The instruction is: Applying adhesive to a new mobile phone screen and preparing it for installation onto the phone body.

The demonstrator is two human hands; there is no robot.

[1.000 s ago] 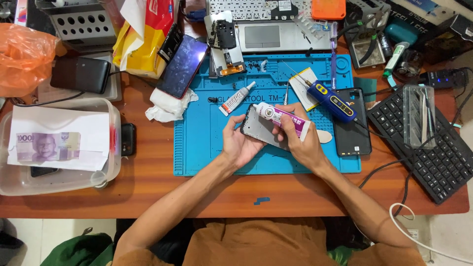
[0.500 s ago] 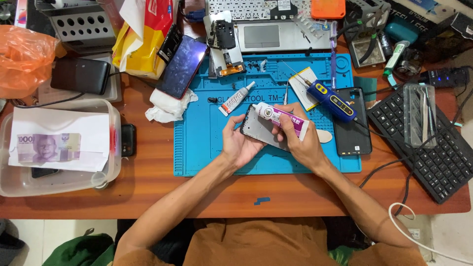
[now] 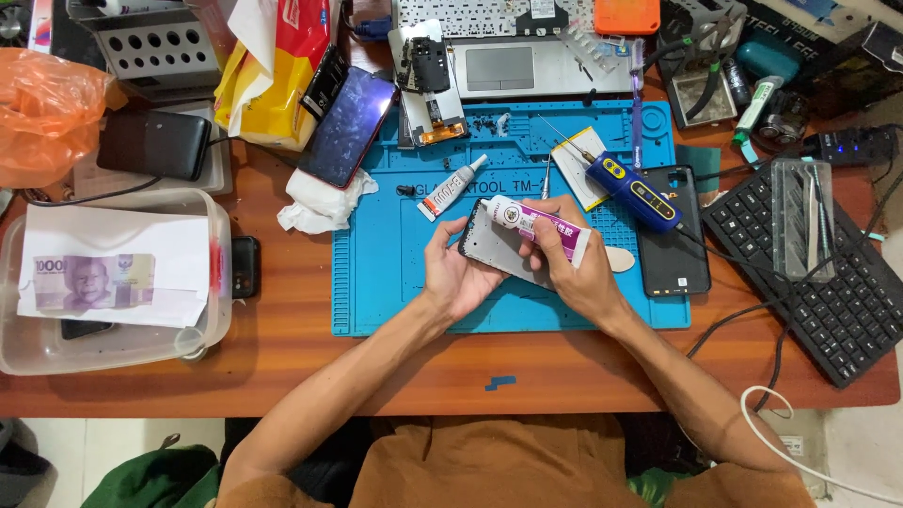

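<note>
Over the blue work mat [image 3: 395, 273], my left hand [image 3: 456, 273] holds a grey phone frame [image 3: 497, 249] by its left end, tilted. My right hand [image 3: 574, 268] grips a white and purple glue tube [image 3: 541, 226] whose nozzle end rests on the frame's upper edge. A second, smaller glue tube [image 3: 451, 188] lies on the mat just above my left hand. A blue electric screwdriver [image 3: 632, 191] lies to the right of the tube I hold.
A black phone back [image 3: 673, 235] and a black keyboard [image 3: 818, 282] lie to the right. A red phone [image 3: 348, 127] rests on a tissue at upper left. A clear plastic box [image 3: 113, 348] with paper and a banknote stands at left. A laptop [image 3: 513, 66] sits at the back.
</note>
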